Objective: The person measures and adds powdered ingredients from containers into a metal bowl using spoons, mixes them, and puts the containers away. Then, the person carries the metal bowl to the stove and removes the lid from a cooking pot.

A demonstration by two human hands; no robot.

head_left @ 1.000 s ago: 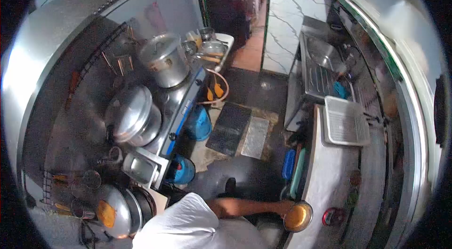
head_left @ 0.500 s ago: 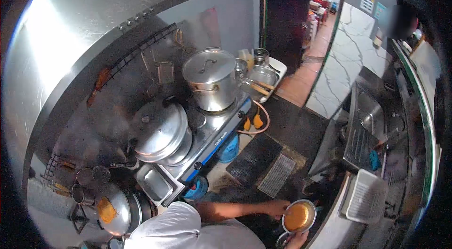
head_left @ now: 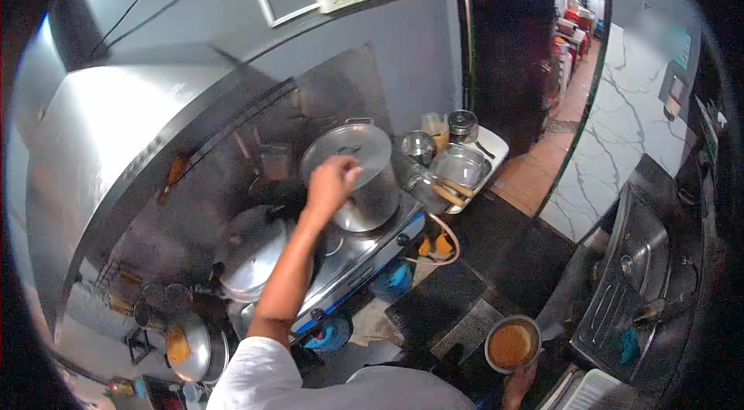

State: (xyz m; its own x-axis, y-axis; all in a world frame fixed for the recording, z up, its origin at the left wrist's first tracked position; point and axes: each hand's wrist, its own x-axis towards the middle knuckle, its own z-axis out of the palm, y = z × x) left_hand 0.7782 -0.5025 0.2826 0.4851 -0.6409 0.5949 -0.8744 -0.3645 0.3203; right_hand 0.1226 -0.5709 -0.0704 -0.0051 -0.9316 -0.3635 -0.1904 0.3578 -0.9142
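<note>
A tall metal stockpot stands on the stove with a round lid on it. My left hand is over the lid at its top handle, fingers curled; part of the handle shows just beyond them. Low at the right, my right hand grips a round metal bowl from its near side. Orange-brown contents with a paler patch show inside the bowl. My left forearm crosses in front of a second large lidded pot.
The stove has a blue front edge and knobs. Behind it, a white tray carries pans and jars. A steel sink is at the right, a white rack below it. Another lidded pot stands lower left.
My left hand has left the bowl and reached up to the stockpot's lid. The bowl stays in my right hand, slightly farther right in view. The camera view has shifted.
</note>
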